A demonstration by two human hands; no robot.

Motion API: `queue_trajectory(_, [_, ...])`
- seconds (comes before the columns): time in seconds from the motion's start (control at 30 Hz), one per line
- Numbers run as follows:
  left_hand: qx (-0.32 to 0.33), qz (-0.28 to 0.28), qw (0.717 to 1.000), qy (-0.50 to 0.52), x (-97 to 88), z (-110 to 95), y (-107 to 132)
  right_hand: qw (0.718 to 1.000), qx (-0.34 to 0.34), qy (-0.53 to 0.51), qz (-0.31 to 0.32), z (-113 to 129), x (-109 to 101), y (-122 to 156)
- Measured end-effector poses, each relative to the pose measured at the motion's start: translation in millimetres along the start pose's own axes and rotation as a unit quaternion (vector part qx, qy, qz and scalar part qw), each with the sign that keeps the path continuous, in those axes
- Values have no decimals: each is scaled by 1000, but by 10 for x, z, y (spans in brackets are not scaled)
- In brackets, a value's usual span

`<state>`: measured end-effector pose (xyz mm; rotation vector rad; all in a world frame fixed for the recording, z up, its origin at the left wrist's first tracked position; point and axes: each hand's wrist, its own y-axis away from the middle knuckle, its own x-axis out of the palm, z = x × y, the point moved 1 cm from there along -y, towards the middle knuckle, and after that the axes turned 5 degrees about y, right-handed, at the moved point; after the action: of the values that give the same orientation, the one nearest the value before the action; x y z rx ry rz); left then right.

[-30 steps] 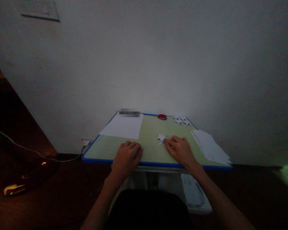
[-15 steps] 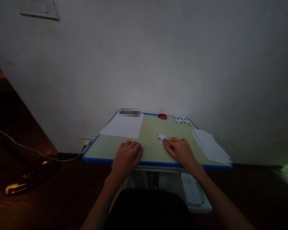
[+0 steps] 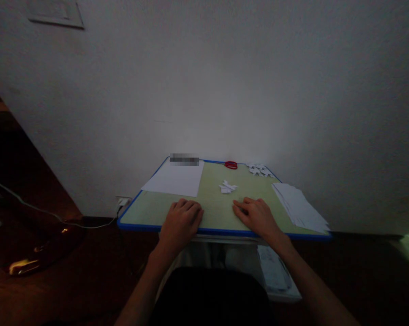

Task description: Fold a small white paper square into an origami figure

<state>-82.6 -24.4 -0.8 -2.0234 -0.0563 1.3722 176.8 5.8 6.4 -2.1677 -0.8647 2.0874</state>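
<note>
A small folded white paper figure, like an origami frog (image 3: 228, 187), lies on the green tabletop in front of both hands, its points splayed. Behind it and short of touching it rests my right hand (image 3: 257, 216), the index finger stretched forward, the other fingers bent, holding nothing. My left hand (image 3: 182, 220) lies loosely closed near the table's front edge, its fingers curled down and nothing visible in them. Several similar folded paper figures (image 3: 258, 170) sit together at the back right.
The blue-edged table (image 3: 218, 213) stands against a pale wall. White paper sheets (image 3: 175, 179) lie at the left, and a fanned stack of paper (image 3: 298, 206) at the right. Red-handled scissors (image 3: 231, 165) lie at the back edge. A white cable (image 3: 89, 225) runs to the wall socket at left.
The paper frog has left my right fingertip, moved a little forward and left, and landed turned a different way. Both hands have stayed nearly still.
</note>
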Motion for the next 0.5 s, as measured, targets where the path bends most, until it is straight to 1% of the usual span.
queue_trajectory(0.1, [2,-1,1000,-2,4,3,0,1000,10,-8,-10,-6,-8,-24])
queue_trajectory(0.17, [2,1,1000,-1,5,4,-1,999,33,-32,-22,-42,-9,-108])
queue_trajectory(0.23, [1,1,1000,3,2,3,-2,995,67,-68,-34,-104,4,-258])
queue_trajectory(0.33, [-1,1,1000,6,-5,-1,-1,988,117,-95,-29,-208,64,-551])
queue_trajectory(0.4, [-3,2,1000,3,-7,-3,1,987,127,-94,-15,-253,128,-720])
queue_trajectory(0.5, [-3,6,1000,-3,-6,-3,5,989,102,-110,6,-269,221,-857])
